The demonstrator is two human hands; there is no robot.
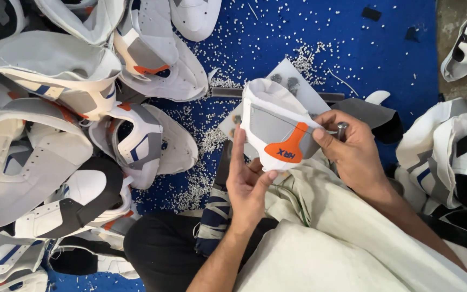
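Shoe upper (277, 130) between left hand (247, 186), right hand (352, 148).

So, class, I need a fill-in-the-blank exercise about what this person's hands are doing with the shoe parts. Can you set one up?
1. Both hands grip a white and grey shoe upper whose heel tab is coloured ____.
2. The right hand also holds a small ____ tool behind the upper.
3. The left hand supports the upper from ____.
4. The blue floor is scattered with tiny ____ pellets.

Missing words: orange; metal; below; white
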